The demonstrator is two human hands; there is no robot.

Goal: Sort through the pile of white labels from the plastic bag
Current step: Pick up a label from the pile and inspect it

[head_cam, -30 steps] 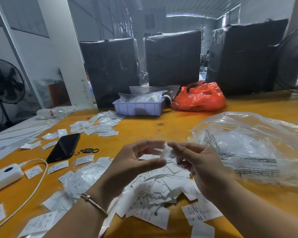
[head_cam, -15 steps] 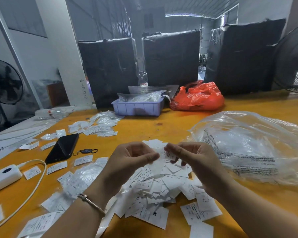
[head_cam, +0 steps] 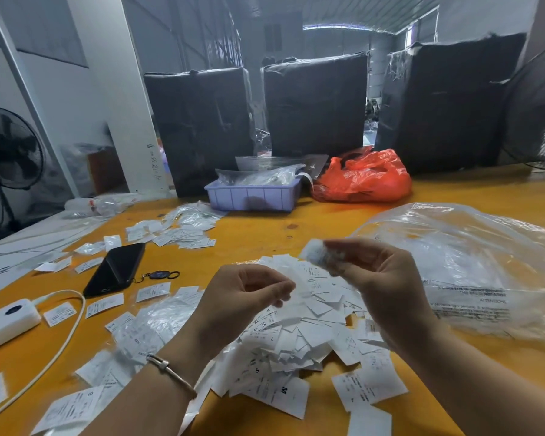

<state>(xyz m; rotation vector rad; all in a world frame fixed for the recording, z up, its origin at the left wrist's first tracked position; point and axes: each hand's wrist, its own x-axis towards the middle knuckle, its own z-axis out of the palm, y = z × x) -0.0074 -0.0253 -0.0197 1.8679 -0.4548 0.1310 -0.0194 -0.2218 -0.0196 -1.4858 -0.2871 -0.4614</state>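
My two hands are raised over an orange tabletop [head_cam: 249, 234], at the centre of the frame. My right hand [head_cam: 381, 278], right of centre, pinches a small white label [head_cam: 315, 254] between thumb and fingers; the label is blurred, so its print cannot be read. My left hand [head_cam: 243, 297], just left of centre, has its fingers curled with thumb and fingertips close together; I cannot tell whether it holds anything. A thin metal bracelet [head_cam: 170, 371] sits on my left wrist.

Below and between my hands lies the pile of white labels [head_cam: 299, 325], heaped loosely, some showing size letters such as S, M and L. More loose labels are scattered along the lower left and lower right of the frame. At the right edge, touching the pile's far side, lies a large clear plastic bag [head_cam: 472, 265], crumpled, with printed text on it.

At middle left lies a black phone [head_cam: 115, 269], face up, with a small key fob [head_cam: 159, 274] just beside it. At far left is a white power bank [head_cam: 5, 322] with a white cable [head_cam: 73, 322] curving from it. Towards the top centre stands a lavender plastic tray [head_cam: 252, 196] holding clear bags, and right of it an orange-red plastic bag [head_cam: 364, 177]. Behind them stand three large black-wrapped bundles [head_cam: 315, 105]. A standing fan [head_cam: 8, 149] is at the far left.
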